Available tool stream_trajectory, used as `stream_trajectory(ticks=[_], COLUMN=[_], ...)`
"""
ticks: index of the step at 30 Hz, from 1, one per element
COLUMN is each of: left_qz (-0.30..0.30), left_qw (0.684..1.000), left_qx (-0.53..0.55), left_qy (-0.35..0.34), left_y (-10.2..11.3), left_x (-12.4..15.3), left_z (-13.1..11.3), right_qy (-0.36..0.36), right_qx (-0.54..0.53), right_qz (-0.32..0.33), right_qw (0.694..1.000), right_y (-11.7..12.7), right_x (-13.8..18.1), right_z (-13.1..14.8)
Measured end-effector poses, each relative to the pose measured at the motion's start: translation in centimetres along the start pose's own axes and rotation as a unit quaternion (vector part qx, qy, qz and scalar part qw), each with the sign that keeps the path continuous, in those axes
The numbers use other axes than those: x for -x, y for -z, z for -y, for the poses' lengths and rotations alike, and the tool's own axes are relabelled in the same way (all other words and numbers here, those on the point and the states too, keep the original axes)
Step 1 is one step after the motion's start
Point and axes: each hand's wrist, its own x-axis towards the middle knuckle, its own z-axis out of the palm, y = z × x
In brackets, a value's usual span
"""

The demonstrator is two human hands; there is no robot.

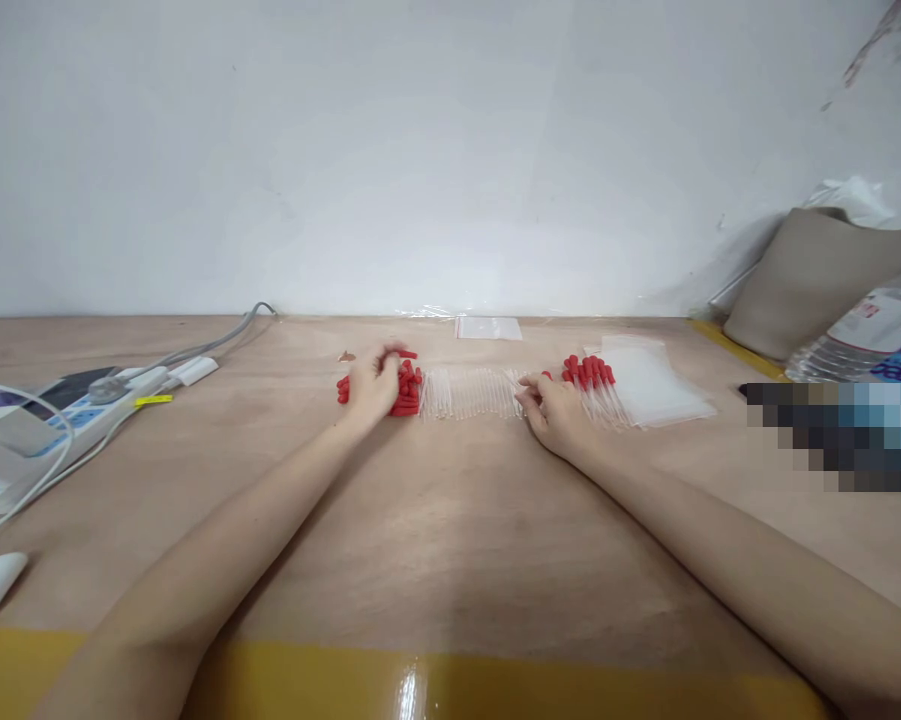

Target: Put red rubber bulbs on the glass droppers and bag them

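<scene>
My left hand [375,385] is over a pile of red rubber dropper bulbs [407,402], its fingers curled and slightly blurred. One red bulb [408,354] shows at its fingertips. A row of thin clear glass dropper tubes [465,393] lies side by side between my hands. At the row's right end, my right hand [559,412] has thumb and fingers pinched on a glass tube. Just right of that hand rests a bunch of droppers [596,385], clear tubes fitted with red bulbs. A spot of red also shows behind its knuckles.
Clear plastic bags [656,385] lie right of the droppers, and a small zip bag [489,328] lies by the wall. A power strip [82,425] with cables is at left. On the right stand a grey-brown container [817,280] and a water bottle [862,330].
</scene>
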Motion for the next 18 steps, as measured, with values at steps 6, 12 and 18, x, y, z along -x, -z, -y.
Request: stream_trajectory(ticks=[6, 12, 18], left_qz=[0.149, 0.156, 0.165], left_qw=[0.984, 0.984, 0.979], left_qx=[0.09, 0.004, 0.003], left_qy=[-0.026, -0.087, -0.116], left_y=[-3.6, -3.3, -3.2], left_x=[4.7, 5.3, 5.2], left_z=[-0.6, -0.3, -0.5], right_qy=[0.089, 0.119, 0.131], right_qx=[0.011, -0.001, -0.014], right_qz=[-0.014, -0.016, -0.023], right_qw=[0.996, 0.993, 0.991], right_y=[0.1, 0.4, 0.3], right_x=[0.7, 1.0, 1.1], right_z=[0.3, 1.3, 1.6])
